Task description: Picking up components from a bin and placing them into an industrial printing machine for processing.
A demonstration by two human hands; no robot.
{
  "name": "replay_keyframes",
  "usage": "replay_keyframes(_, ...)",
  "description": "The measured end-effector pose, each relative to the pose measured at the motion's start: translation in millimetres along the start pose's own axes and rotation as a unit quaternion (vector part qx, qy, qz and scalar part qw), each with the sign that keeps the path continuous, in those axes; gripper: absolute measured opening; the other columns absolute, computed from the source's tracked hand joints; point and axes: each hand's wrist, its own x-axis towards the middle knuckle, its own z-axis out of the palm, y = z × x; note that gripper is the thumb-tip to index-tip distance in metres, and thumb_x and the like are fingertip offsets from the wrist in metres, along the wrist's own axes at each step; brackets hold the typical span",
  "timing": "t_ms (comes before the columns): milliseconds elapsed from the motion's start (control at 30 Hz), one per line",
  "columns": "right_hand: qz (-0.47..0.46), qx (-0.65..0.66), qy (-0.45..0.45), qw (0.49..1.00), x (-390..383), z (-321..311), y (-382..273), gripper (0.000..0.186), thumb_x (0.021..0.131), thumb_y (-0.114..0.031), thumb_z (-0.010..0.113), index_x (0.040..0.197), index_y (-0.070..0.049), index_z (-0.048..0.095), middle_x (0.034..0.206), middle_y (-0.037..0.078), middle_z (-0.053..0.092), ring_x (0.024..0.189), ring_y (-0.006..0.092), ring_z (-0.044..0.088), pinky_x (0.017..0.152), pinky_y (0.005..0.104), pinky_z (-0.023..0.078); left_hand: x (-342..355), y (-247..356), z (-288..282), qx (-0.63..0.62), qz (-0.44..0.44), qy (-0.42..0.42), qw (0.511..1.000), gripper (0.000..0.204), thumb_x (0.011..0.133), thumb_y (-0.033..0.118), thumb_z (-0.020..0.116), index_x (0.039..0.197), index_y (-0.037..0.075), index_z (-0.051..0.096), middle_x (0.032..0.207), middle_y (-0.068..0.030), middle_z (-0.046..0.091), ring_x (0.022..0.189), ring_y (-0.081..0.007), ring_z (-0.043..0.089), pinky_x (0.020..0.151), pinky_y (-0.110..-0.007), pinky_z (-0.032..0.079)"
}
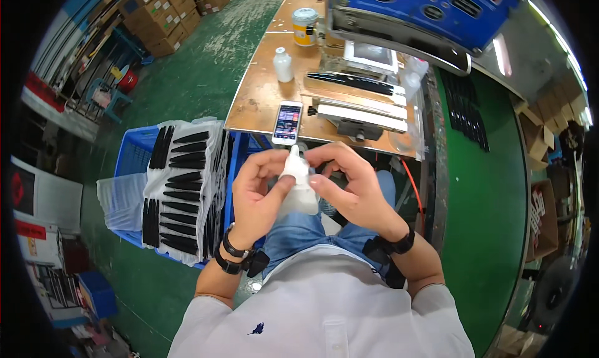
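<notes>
In front of my lap is a white, translucent squeeze bottle [297, 176] with a narrow tip pointing up toward the table. My left hand [257, 186] is closed round its left side, the thumb pressing on its front. From the other side my right hand [350, 182] grips it with bent fingers and the thumb against its edge. The bottle's back and some fingertips are hidden. Just beyond it, a phone [287, 122] with a lit screen lies at the near edge of the wooden table [253, 102].
On the table stand a white bottle [282, 65], a tin [304, 27] and a fixture with a long black piece [355, 82], below a blue machine [424, 11]. To the left, a blue crate [134, 152] holds several black pieces [184, 186] on white sheets. More black pieces [465, 111] lie at right.
</notes>
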Motion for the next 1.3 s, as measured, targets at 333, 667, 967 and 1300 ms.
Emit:
replay_keyframes(333,0.128,0.064,0.062,0.988,-33,-20,15,0.027,0.097,-0.008,0.077,0.120,0.001,0.068,0.106,0.002,0.071,0.089,0.0056,0.062,0.079,0.0231,0.051,9,-8,44,0.125,0.105,0.001,0.987,0.036,0.093,0.000,0.077,0.128,0.001,0.065,0.118,-0.0083,0.068,0.108,-0.0156,0.066,0.098,-0.030,0.051)
replay_keyframes(667,0.171,0.256,0.065,0.949,-41,-33,25,0.014,0.095,-0.002,0.076,0.103,-0.001,0.064,0.113,0.007,0.067,0.104,0.0097,0.061,0.089,0.0252,0.050,17,-40,47,-0.070,-0.105,-0.096,0.987,0.019,0.103,0.010,0.070,0.120,0.000,0.069,0.106,-0.0025,0.071,0.096,-0.0092,0.066,0.087,-0.024,0.052)
replay_keyframes(967,0.123,0.311,0.099,0.937,-22,-24,21,0.013,0.103,-0.002,0.065,0.110,-0.003,0.054,0.110,0.011,0.066,0.108,0.0159,0.064,0.099,0.0338,0.051,40,-30,60,-0.190,-0.238,-0.129,0.944,0.012,0.106,0.012,0.068,0.114,0.004,0.070,0.103,-0.0007,0.071,0.090,-0.0063,0.065,0.081,-0.023,0.052)
replay_keyframes(1300,0.131,0.253,0.196,0.938,-44,-65,37,0.020,0.102,-0.011,0.068,0.108,-0.006,0.050,0.100,0.014,0.066,0.086,0.0238,0.068,0.082,0.0389,0.055,232,-186,-92,0.219,-0.003,0.167,0.961,0.047,0.087,0.021,0.086,0.122,-0.003,0.065,0.115,-0.0156,0.073,0.106,-0.0239,0.070,0.092,-0.035,0.057)
